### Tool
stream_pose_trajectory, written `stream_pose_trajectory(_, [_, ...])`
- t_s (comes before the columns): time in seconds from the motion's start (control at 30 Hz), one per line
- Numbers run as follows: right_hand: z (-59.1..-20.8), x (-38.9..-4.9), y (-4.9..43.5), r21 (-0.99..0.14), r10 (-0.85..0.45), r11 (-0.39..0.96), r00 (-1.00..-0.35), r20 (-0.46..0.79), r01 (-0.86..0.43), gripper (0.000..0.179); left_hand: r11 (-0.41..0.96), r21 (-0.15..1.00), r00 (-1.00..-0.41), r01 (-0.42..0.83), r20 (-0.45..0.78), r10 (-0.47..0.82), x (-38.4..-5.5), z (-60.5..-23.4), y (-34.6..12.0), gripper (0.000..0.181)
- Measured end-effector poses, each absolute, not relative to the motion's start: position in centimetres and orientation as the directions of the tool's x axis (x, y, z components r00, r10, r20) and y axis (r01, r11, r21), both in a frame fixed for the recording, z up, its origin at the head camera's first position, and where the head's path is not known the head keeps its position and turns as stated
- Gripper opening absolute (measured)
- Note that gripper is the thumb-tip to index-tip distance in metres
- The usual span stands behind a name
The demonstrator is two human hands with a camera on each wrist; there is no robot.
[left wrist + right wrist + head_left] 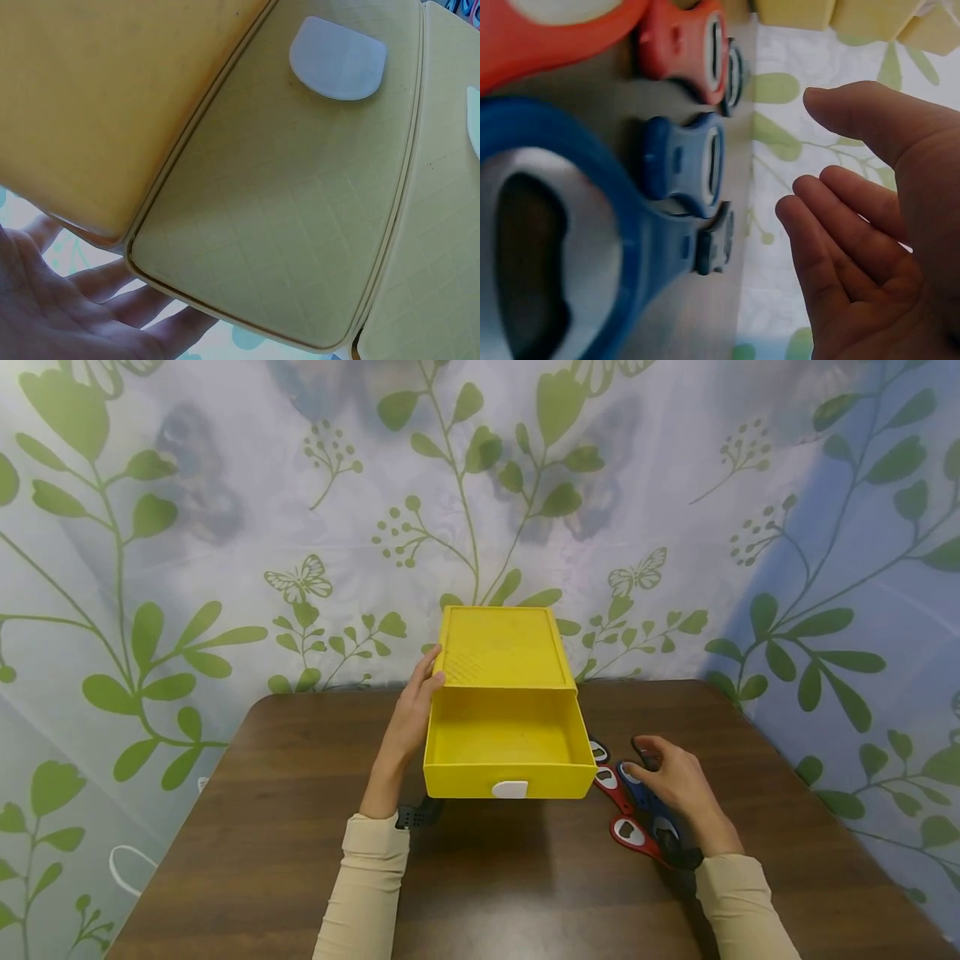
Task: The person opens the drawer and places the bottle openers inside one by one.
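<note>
A yellow drawer unit (501,647) stands at the table's middle, its top drawer (465,782) pulled out. Inside that drawer I see only bare yellow plastic. My left hand (408,717) rests against the unit's upper left edge; in the left wrist view its fingers (139,306) lie extended along the side, beside a closed drawer front (270,195). To the right, my right hand (678,781) hovers over several bottle openers, thumb apart from the fingers, holding nothing. Among them are a red bottle opener (628,832) and a blue bottle opener (634,225).
The brown wooden table (300,827) carries everything. Behind it hangs a pale curtain (360,568) with green leaves and butterflies. The drawer's front, with a white handle (510,790), juts toward me between my arms.
</note>
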State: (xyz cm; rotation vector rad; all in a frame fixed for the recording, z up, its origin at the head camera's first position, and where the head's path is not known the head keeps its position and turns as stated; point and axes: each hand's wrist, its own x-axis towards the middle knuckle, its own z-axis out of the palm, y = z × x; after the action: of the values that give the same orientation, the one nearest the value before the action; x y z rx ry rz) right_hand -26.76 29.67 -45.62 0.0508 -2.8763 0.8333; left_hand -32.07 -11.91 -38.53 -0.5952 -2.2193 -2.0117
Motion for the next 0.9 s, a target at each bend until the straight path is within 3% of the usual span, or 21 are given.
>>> stream_pose_trajectory(0.9, [-47.5, -27.2, 29.8, -0.444, 0.011, 0.895, -0.996, 0.087, -0.029, 0.057, 0.028, 0.939, -0.913, 0.343, 0.326, 0.247, -32.4, -38.6, -12.1, 0.058])
